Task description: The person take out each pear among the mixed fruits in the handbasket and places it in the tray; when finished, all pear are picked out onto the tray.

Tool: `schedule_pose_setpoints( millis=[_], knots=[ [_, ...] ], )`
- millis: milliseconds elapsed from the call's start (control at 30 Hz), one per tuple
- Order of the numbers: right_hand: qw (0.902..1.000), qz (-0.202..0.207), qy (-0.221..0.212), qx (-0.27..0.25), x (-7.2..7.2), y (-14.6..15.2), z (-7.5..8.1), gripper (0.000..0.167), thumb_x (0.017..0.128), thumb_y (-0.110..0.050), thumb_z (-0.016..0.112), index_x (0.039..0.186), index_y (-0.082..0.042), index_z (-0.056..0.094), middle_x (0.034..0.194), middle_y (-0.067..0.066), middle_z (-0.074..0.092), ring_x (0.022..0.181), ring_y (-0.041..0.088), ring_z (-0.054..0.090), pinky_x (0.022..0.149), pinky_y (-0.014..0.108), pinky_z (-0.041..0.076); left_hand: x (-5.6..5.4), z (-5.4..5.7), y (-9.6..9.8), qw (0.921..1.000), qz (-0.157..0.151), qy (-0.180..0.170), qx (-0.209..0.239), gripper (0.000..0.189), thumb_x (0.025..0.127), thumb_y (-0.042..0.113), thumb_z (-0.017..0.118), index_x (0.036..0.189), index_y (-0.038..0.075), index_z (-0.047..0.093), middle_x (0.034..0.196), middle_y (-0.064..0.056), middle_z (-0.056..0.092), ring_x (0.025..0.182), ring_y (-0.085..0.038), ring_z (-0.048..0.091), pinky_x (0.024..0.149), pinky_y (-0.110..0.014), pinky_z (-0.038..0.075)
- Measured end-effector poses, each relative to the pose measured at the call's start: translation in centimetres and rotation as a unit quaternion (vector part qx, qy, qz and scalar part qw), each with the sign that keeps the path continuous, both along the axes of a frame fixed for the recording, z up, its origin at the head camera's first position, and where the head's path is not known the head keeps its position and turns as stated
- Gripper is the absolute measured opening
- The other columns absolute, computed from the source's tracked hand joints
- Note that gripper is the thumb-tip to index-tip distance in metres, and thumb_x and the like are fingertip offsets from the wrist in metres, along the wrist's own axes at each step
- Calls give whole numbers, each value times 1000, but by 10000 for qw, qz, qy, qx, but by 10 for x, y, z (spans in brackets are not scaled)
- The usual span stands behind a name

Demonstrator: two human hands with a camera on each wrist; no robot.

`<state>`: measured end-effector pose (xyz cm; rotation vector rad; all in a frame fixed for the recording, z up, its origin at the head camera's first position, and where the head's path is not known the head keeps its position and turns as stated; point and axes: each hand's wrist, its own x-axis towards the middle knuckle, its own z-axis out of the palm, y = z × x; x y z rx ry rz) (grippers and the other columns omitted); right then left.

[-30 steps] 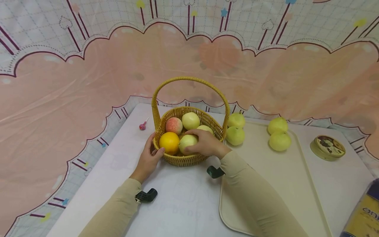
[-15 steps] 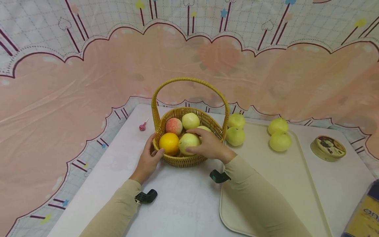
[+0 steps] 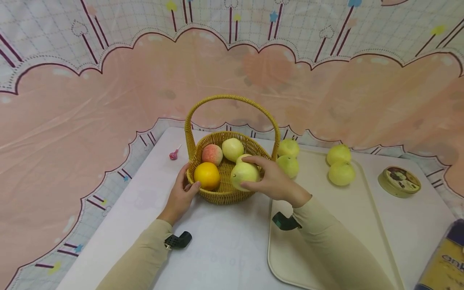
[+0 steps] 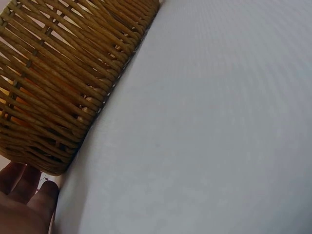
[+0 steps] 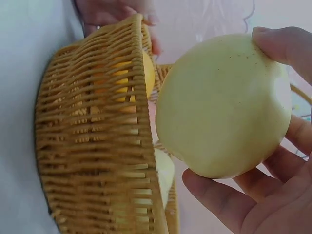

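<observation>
a pink lollipop [image 3: 173,155] lies left, a tin [image 3: 400,182] right (a yellow package [image 3: 442,262] nearer).

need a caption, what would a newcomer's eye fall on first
Likely the wicker basket, its tall handle arching mid-picture in the head view. Next, the bright orange inside at near left, a reddish peach just behind. Then the pale green fruit the right hand holds over the basket's right side.

We find ourselves at a staged tabletop, a recording corner: cartoon-printed curtain [image 3: 108,96] encloses the white table [image 3: 203,262], and a small black camera [image 3: 284,221] sits at the wrist. We cannot tell the building.
</observation>
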<state>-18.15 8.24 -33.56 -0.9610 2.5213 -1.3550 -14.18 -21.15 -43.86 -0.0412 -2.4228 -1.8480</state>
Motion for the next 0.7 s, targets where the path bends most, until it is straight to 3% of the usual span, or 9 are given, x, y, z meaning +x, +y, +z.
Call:
schedule_pose_setpoints(
  millis=[167, 467, 700],
  knots=[
    [9998, 16, 18, -222, 5, 16, -2, 62, 83, -17, 82, 137, 1, 56, 136, 15, 56, 107, 26, 59, 85, 42, 55, 0, 0, 0, 10000, -7, 26, 27, 72, 103, 21, 58, 161, 15, 15, 164, -12, 19, 147, -33, 25, 117, -49, 27],
    [9991, -393, -11, -179, 11, 49, -8, 56, 86, -16, 80, 136, -1, 58, 135, 15, 57, 110, 28, 59, 91, 48, 54, 0, 2, -1, 10000, -46, 78, 29, 71, 103, 19, 57, 160, 15, 15, 163, -13, 20, 146, -33, 26, 117, -49, 28],
    [9972, -733, -152, -85, 12, 74, -21, 57, 86, -15, 80, 136, -1, 57, 135, 15, 57, 107, 27, 59, 88, 42, 56, 1, 2, -1, 10000, -46, 30, 30, 72, 103, 22, 57, 160, 15, 15, 164, -12, 19, 147, -33, 26, 117, -49, 27]
  ],
)
